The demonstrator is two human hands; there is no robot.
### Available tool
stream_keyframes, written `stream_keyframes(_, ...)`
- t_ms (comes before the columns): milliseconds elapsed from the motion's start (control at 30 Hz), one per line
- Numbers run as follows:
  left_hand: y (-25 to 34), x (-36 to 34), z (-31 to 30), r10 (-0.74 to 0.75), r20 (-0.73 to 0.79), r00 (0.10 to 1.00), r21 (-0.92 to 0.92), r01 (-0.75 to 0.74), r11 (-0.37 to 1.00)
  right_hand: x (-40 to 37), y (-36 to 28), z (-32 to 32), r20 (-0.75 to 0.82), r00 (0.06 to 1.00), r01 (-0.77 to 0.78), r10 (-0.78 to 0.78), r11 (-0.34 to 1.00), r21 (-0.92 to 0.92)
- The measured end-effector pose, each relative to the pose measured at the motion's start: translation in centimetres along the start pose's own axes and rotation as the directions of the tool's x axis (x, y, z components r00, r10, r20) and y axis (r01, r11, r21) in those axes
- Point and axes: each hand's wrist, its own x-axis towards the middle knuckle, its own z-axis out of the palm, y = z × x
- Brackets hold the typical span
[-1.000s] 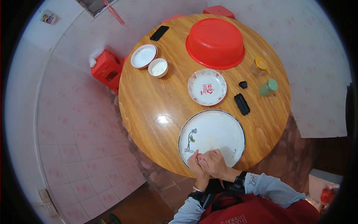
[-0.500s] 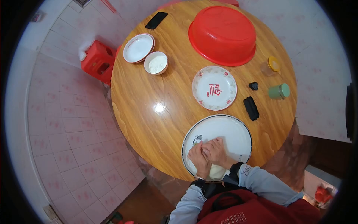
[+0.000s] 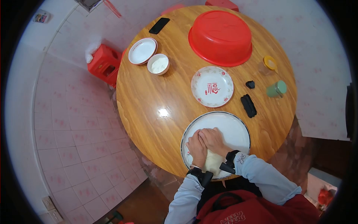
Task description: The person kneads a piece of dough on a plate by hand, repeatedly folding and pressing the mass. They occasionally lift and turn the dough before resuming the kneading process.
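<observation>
Standing on 1 table (image 3: 149, 130), 1 wht platter (image 3: 236, 128), lower ctr., is holding 1 dough lump (image 3: 213, 162); L hand (image 3: 197, 149) & R hand (image 3: 214, 142) are lying on it, prob. pressing, fingers together; can't tell if tips are gripping. Best be leaning evenly w/ both palms. Also sitting: 1 red basin (image 3: 220, 35), upper ctr.; 1 red-lettered plate (image 3: 212, 86), mid-frame; 1 bowl (image 3: 159, 64) + 1 phone (image 3: 159, 25), upper left.

Soft light fell evenly; glare whitened the wooden table (image 3: 145, 93) toward eight o'clock, and fisheye distortion bowed the tiled wall (image 3: 80, 127) at nine.
</observation>
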Motion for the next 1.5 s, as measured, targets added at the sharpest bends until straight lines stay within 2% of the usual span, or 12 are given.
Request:
stream_keyframes(133, -0.5, -0.9, 0.3, 0.020, 0.016, 1.000, -0.134, -0.018, 0.991, -0.7, 0.1, 0.0, 0.118, 0.986, -0.131, 0.118, 0.986, 0.105)
stream_keyframes(267, -0.4, -3.3, -1.8, 0.036, 0.115, 0.993, 0.026, -0.039, 0.999, -1.7, -0.1, -1.7, 0.130, 0.915, -0.404, 0.382, 0.873, 0.273)
stream_keyframes(333, -1.7, -4.6, -1.8, 0.080, -0.145, 0.986, 0.104, -0.065, 0.992, -3.2, 0.8, -2.8, 0.172, 0.871, -0.489, 0.459, 0.843, 0.226)
stream_keyframes(567, -1.9, -6.0, -2.0, -0.394, 0.033, 0.919, -0.360, 0.378, 0.853, -6.8, 0.9, -1.0, 0.143, 0.806, -0.592, 0.575, 0.775, 0.222)
stream_keyframes(700, 2.4, -9.2, -2.0, -0.080, -0.348, 0.934, -0.287, -0.025, 0.958, -9.0, -0.2, -2.7, 0.220, 0.733, -0.667, 0.643, 0.618, 0.416)
stream_keyframes(767, 3.4, -9.3, -2.5, -0.243, -0.221, 0.944, -0.440, 0.126, 0.889, -9.9, 0.9, -2.2, 0.335, 0.719, -0.653, 0.609, 0.425, 0.627)
stream_keyframes(800, 4.1, -9.1, -2.8, -0.376, -0.064, 0.924, -0.561, 0.278, 0.780, -9.7, 0.9, -2.2, 0.330, 0.722, -0.649, 0.608, 0.430, 0.627)
stream_keyframes(933, 4.5, -5.6, -4.0, -0.340, 0.009, 0.940, -0.515, 0.296, 0.804, -5.8, -0.7, -3.6, 0.251, 0.715, -0.678, 0.653, 0.558, 0.478)
stream_keyframes(1100, 2.4, -0.8, -2.3, -0.135, -0.091, 0.987, -0.514, 0.070, 0.855, -0.3, 0.6, -4.9, 0.124, 0.811, -0.578, 0.572, 0.748, 0.327)
stream_keyframes(1300, 4.5, 2.2, -5.2, -0.269, 0.277, 0.923, -0.158, 0.319, 0.934, 3.7, 1.4, -6.7, 0.488, 0.755, -0.610, 0.438, 0.743, 0.275)
stream_keyframes(1400, 4.8, 1.5, -4.1, -0.149, 0.129, 0.980, 0.027, 0.147, 0.989, 3.5, 0.0, -4.4, 0.348, 0.876, -0.432, 0.334, 0.863, 0.260)
stream_keyframes(1500, 5.2, -1.2, -3.1, -0.097, -0.067, 0.993, -0.123, 0.088, 0.988, 0.2, -5.3, -6.8, 0.299, 0.900, -0.317, 0.318, 0.947, -0.055)
